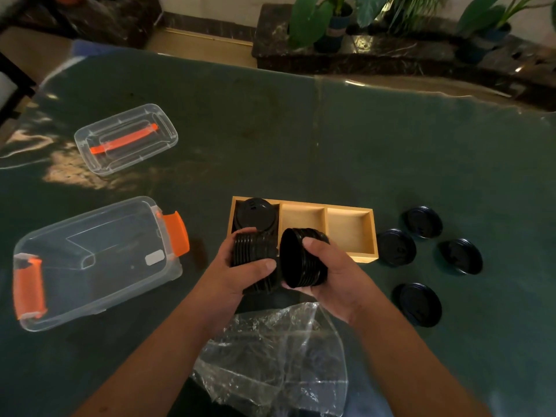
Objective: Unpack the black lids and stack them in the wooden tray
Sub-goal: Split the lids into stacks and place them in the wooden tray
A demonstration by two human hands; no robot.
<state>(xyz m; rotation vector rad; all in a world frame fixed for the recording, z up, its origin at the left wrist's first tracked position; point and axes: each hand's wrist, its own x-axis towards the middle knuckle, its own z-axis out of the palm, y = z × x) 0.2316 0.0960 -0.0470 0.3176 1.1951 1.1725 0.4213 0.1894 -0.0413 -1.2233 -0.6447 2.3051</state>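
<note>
My left hand [240, 266] and right hand [328, 266] each clamp light, slippery lids [304, 260] by their rims, near the wooden tray [349, 233].

Place: a home living area, it seems.
Evidence: potted plants [331, 22] on a dark marble ledge [376, 55] at 1 o'clock; glass-topped table [301, 130].

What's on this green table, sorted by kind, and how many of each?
Loose lids on the table: 4
Hand-held lid stacks: 2
Lid stacks in tray: 1
Wooden trays: 1
Clear bins: 1
Bin covers: 1
Plastic bags: 1
Total: 11
</note>
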